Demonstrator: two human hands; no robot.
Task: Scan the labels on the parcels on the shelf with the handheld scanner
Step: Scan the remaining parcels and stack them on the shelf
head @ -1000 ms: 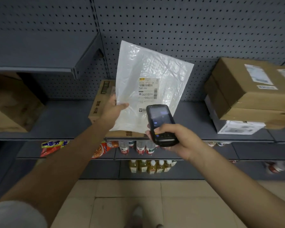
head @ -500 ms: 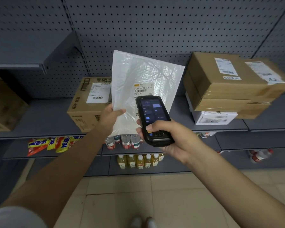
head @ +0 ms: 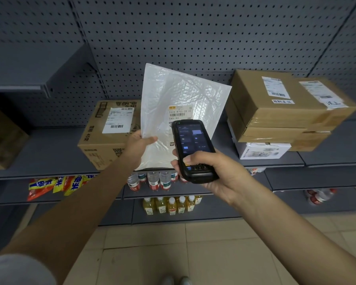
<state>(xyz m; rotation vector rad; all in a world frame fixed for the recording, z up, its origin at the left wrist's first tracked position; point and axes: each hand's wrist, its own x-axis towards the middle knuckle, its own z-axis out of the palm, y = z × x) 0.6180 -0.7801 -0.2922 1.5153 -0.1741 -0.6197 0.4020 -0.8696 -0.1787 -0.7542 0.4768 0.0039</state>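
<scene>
My left hand (head: 139,146) pinches the lower left edge of a white bubble mailer (head: 181,95) and holds it upright in front of the shelf. Its label (head: 180,112) with a barcode faces me. My right hand (head: 212,171) grips a black handheld scanner (head: 192,149) with a lit screen, its top end just below the label and covering the label's lower part. Behind the mailer, on the left, a brown carton (head: 103,136) with a white label stands on the grey shelf (head: 49,159). On the right lie stacked brown parcels (head: 282,108) with labels on top.
A white box (head: 263,151) sits under the right stack. Another brown carton (head: 2,136) stands at far left. Lower shelves hold snack bags (head: 53,185), water bottles (head: 154,179) and yellow drink bottles (head: 171,205). Pegboard backs the shelves. Tiled floor lies below.
The view shifted to the right and slightly down, so the left carton's label and the right stack show more fully. The scanner has risen closer to the mailer's label.
</scene>
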